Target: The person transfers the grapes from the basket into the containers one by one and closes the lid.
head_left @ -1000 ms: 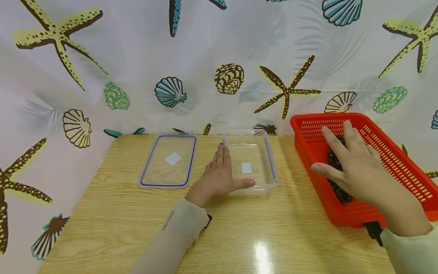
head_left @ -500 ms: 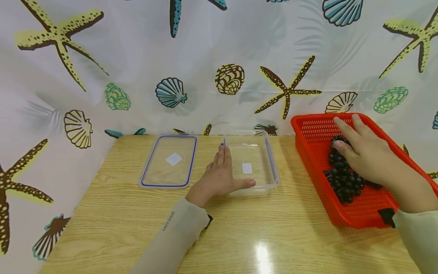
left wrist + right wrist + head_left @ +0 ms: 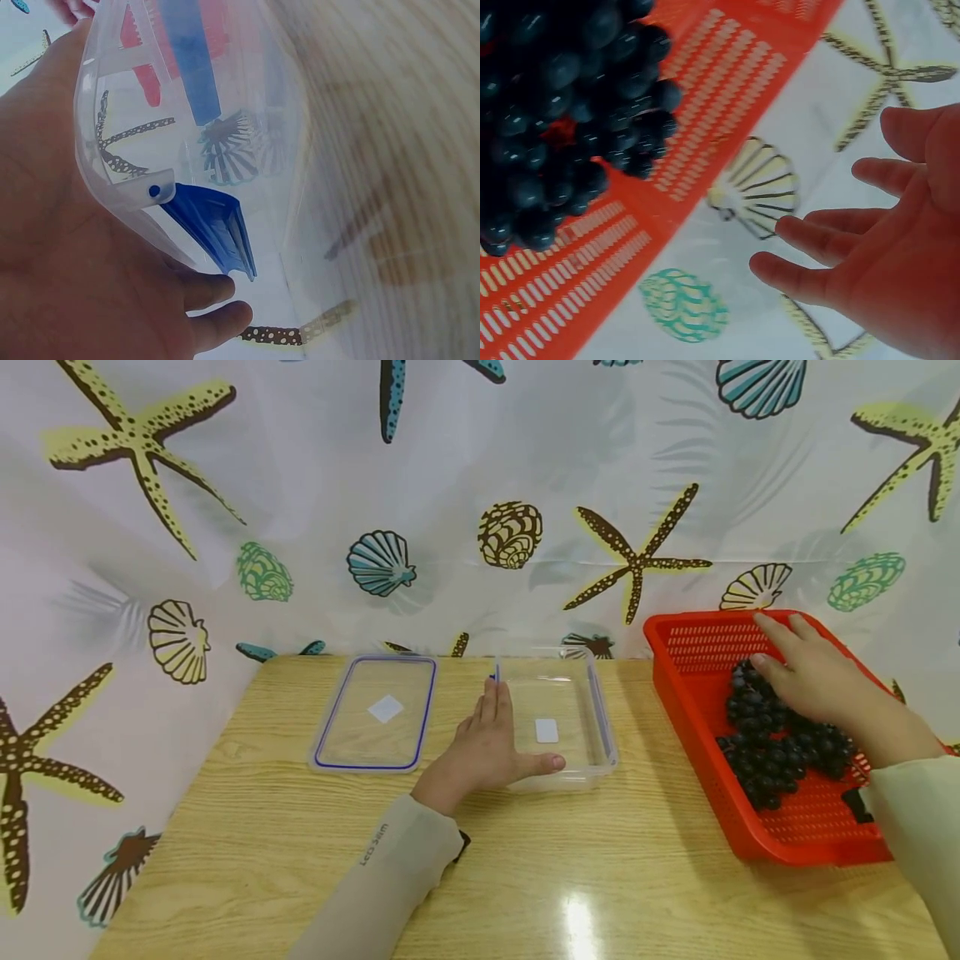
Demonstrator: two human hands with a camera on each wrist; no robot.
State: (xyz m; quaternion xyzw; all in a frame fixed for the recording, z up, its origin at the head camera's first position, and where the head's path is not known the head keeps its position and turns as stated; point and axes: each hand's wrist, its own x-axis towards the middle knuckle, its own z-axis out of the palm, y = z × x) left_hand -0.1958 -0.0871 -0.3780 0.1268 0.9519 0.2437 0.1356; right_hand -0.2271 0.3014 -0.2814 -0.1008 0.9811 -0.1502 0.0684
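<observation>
My left hand (image 3: 483,747) rests at the left side of a clear plastic food container (image 3: 566,697), fingers straight along the wall and thumb out over the near rim. In the left wrist view a blue latch (image 3: 214,232) hangs from the container's side near the fingertips. My right hand (image 3: 813,685) hovers over the red basket (image 3: 693,760) with spread, straight fingers and nothing held. Dark grapes (image 3: 768,768) lie in bunches in the basket, below and left of that hand. In the right wrist view the grapes (image 3: 562,112) are apart from the fingers.
The container's lid (image 3: 375,735), clear with a blue seal, lies flat on the wooden table (image 3: 300,860) left of the container. A cloth (image 3: 450,460) printed with shells and starfish hangs behind the table. Black wristbands show at both sleeves.
My right hand has moved right and away across the basket, uncovering more of the grapes. The left hand stays against the container.
</observation>
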